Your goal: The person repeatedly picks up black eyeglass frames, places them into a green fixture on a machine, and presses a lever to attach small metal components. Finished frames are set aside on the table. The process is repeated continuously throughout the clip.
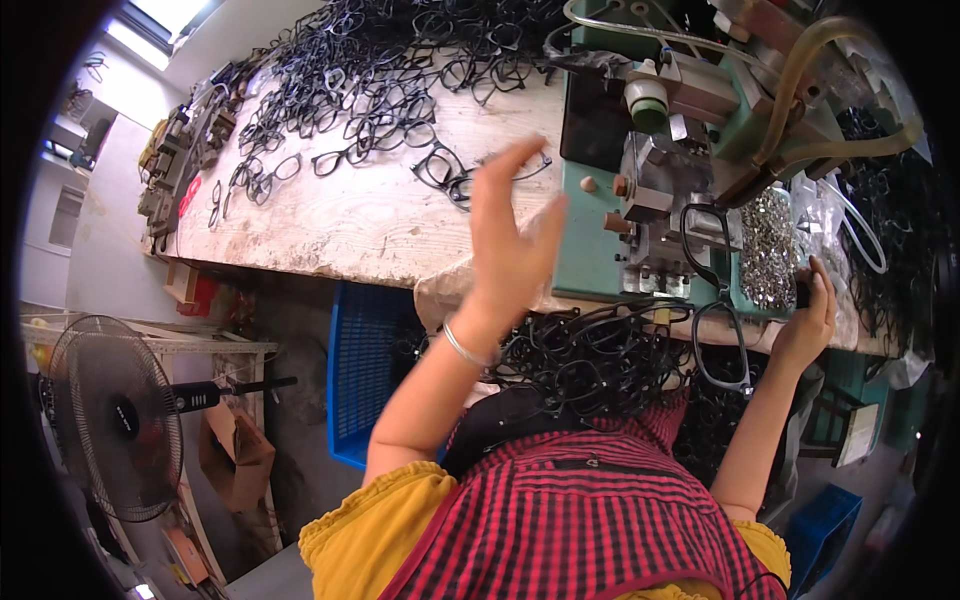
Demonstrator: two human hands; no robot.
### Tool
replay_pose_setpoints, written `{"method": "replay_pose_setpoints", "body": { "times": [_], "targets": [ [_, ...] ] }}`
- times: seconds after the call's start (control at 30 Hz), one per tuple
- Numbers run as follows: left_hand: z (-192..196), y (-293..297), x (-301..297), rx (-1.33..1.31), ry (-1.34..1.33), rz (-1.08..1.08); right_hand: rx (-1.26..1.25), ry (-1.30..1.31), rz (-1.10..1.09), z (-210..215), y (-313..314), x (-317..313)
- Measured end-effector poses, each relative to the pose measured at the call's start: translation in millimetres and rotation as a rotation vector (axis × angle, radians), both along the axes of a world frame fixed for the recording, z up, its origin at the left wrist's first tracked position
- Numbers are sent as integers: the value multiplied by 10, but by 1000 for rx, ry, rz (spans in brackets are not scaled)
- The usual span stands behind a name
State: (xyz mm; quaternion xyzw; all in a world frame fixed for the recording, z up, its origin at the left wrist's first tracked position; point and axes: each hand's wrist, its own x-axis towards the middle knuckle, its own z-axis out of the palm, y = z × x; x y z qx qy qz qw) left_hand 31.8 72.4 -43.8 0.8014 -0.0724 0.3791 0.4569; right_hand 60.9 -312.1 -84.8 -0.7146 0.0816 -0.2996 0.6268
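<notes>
My left hand (515, 240) is raised over the front of the table, thumb and fingers apart, with nothing seen in it. Just beyond its fingertips lie black eyeglass frames (437, 170). My right hand (808, 318) is beside the right edge of a tray of small shiny metal parts (768, 250). Its fingers are bent together around a small dark thing, too hidden to name. Between my hands, one black eyeglass frame (722, 290) stands at the front of a green bench machine (590, 245), its lower rim hanging past the edge.
A large heap of black frames (400, 60) covers the far table (330, 230). More frames (600, 360) lie in my lap. A blue crate (375, 400) and a fan (115, 420) stand at left. Hoses (780, 110) arch over the machine.
</notes>
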Motion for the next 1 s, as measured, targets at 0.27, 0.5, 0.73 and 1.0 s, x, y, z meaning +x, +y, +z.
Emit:
{"method": "replay_pose_setpoints", "body": {
  "times": [0.27,0.5,0.73,1.0],
  "targets": [
    [-585,393,1121,146,496,-199,251,-111,91,65,601,479],
    [-635,584,1253,158,550,-470,249,-90,163,181,493,423],
    [-376,442,1026,-149,570,-257,70,-33,23,10,117,-74],
    [-605,1011,735,735,455,-123,-268,-28,230,758,694,-249]
  ]
}}
